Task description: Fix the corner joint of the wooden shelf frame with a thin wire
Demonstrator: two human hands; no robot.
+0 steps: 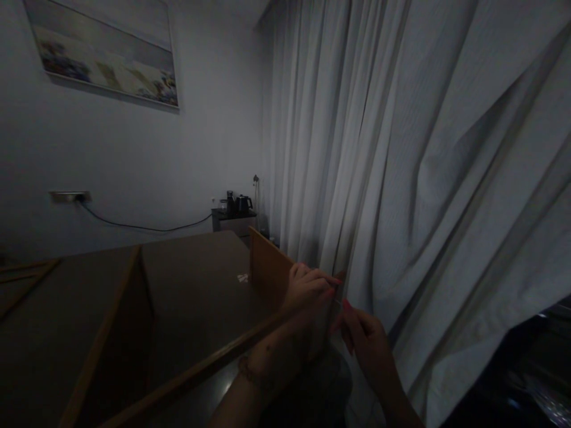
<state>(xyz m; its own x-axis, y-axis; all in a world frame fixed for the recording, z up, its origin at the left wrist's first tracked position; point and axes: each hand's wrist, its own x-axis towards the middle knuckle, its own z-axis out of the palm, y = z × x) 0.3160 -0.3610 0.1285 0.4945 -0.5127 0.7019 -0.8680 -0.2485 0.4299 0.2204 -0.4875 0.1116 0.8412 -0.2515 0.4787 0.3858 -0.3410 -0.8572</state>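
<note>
- The relation that mattered was a short gap: a thin pale sliver (338,302) lay between the two hands, just beyond the near end of the wooden end panel (270,261).
- From the right hand (363,339), the sliver lay up and to the left, at its fingertips; from the left hand (306,288), it lay a little down and to the right.
- Its long axis seemed to run from the left fingertips down toward the right ones, though blur hid its ends and its kind.
- The right hand, the nearer of the two, had its fingers curled in and appeared to pinch the sliver.
- The left hand was bent over the panel's edge, its fingers close together; whether they gripped anything could not be told.
- The long wooden rail (214,359) slanted up from the lower left toward the left hand.
- The curtain (401,148) hung just beyond both hands.
</note>
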